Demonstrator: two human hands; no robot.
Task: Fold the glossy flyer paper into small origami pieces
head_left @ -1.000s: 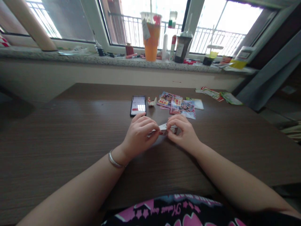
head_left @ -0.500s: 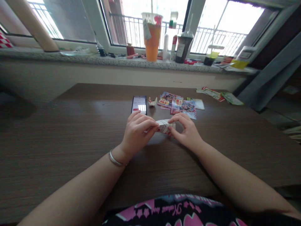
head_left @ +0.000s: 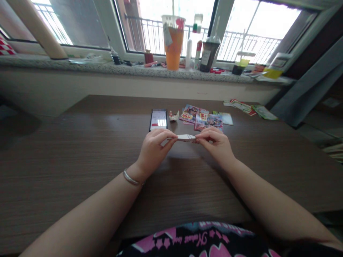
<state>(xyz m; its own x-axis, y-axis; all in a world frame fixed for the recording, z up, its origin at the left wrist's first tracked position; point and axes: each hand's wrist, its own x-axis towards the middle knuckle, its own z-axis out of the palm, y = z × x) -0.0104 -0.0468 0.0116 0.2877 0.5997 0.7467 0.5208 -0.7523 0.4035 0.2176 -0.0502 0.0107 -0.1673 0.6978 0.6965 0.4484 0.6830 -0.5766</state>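
A piece of folded printed paper (head_left: 186, 137) is stretched between my two hands, a little above the table, its narrow edge turned toward me. My left hand (head_left: 155, 148) pinches one end between thumb and fingers; a silver bracelet (head_left: 131, 177) circles that wrist. At the other end, the thumb and fingers of my right hand (head_left: 216, 145) close on the paper. Just beyond my left hand lies a phone (head_left: 158, 119) with its screen lit. Beside it sits a small folded paper piece (head_left: 174, 116). Colourful printed leaflets (head_left: 207, 121) lie past my right hand, partly overlapping.
The dark wooden table (head_left: 80, 153) reaches to the wall under the window. More flat printed strips (head_left: 243, 107) lie at its back right. On the granite sill (head_left: 125, 70) stand a tall cup of orange drink (head_left: 173, 46), a dark-drink cup (head_left: 209, 53), bottles and pens.
My right hand has shifted its grip outward to the paper's right end. The paper has tilted from showing its printed face to nearly edge-on, and both hands are slightly raised.
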